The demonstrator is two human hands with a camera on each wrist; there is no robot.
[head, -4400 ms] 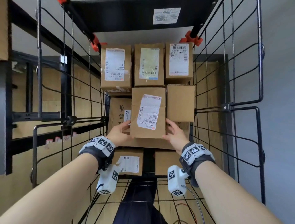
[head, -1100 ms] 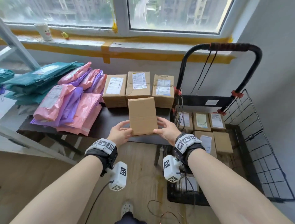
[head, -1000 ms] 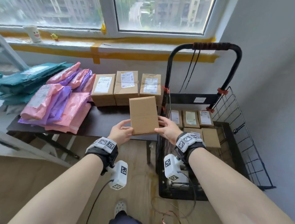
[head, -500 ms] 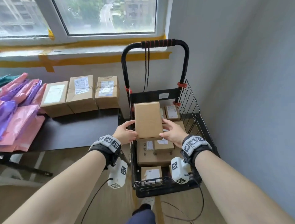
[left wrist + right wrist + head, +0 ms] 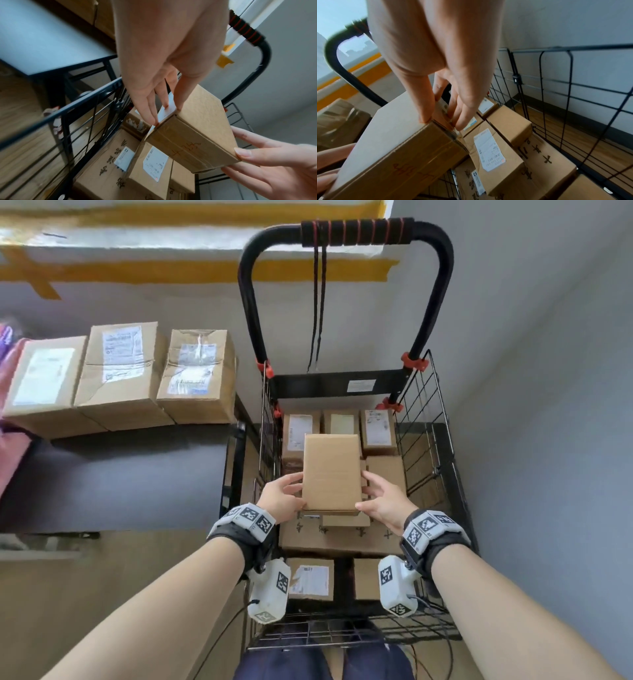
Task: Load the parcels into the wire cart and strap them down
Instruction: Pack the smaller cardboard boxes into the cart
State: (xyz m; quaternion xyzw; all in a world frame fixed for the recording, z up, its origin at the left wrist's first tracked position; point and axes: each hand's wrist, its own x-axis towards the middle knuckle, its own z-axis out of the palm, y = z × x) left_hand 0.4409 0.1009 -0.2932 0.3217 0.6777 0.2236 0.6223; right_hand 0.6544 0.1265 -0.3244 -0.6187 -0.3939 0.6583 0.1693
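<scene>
I hold a plain cardboard box (image 5: 331,470) over the black wire cart (image 5: 432,440). My left hand (image 5: 291,491) grips its left edge and my right hand (image 5: 371,491) its right edge, thumbs on top, fingers at the sides. In the left wrist view my left hand (image 5: 161,108) pinches the box (image 5: 197,121) at a corner. In the right wrist view my right hand (image 5: 443,117) does the same on the box (image 5: 393,142). Below lie several labelled parcels (image 5: 342,422) and a large flat carton (image 5: 342,539). Black straps (image 5: 318,302) hang from the handle (image 5: 356,232).
Three taped cardboard boxes (image 5: 120,371) stand on a dark table (image 5: 120,474) left of the cart. Pink mailers (image 5: 10,460) show at the far left edge. A grey wall runs close along the cart's right side. The wire side panels (image 5: 556,94) stand upright.
After setting a labelled parcel in the cart, I took a plain box from the table, swung right with it, and it is now lower, just above the loaded parcels.
</scene>
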